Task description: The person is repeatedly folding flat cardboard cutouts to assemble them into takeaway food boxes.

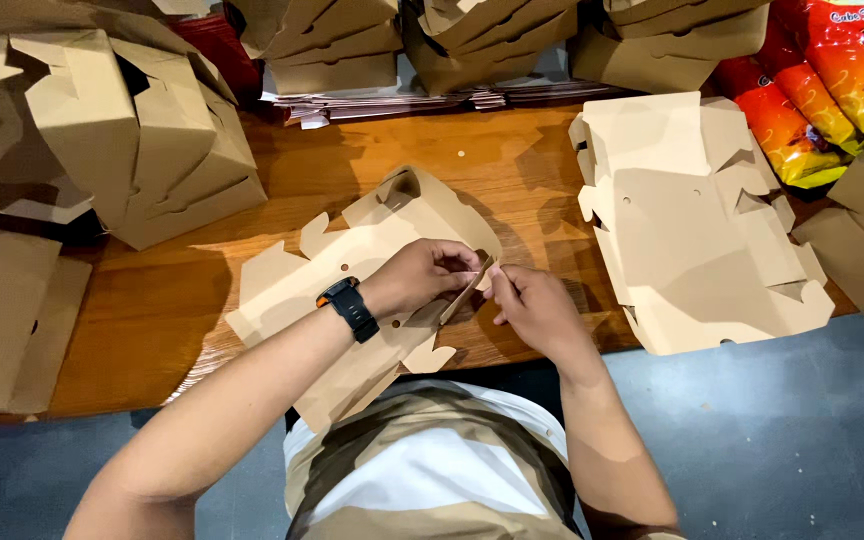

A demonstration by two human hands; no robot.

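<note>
Between our hands we pinch a flap of the flat cardboard box blank [352, 300]: left hand [420, 277] and right hand [534, 308] both grip it above the wooden surface [152, 320]. Right of them lies a stack of blanks [697, 225].

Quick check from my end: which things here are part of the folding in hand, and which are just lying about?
In hand:
- left hand and right hand, both pinching a flap
- flat cardboard box blank being folded

Lying about:
- stack of unfolded blanks
- folded boxes
- boxes at the back
- orange snack bags
- wooden table
</note>
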